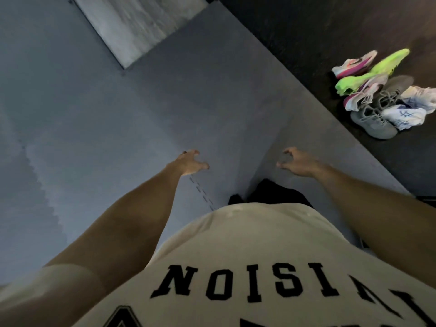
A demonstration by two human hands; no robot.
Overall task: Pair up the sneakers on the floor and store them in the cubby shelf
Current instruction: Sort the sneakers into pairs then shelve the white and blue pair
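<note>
Fingers loosely curled on left hand & right hand (both empty), sneakers piled far right

The person wore a cream short-sleeved T-shirt printed with bold black block letters across the chest, and dark trousers below its hem; both forearms were bare.

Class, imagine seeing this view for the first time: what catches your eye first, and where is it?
The bright heap of sneakers on the dark floor at upper right, its neon green shoe loudest. Next, the empty left hand and right hand reaching out over the grey mat at centre.
</note>
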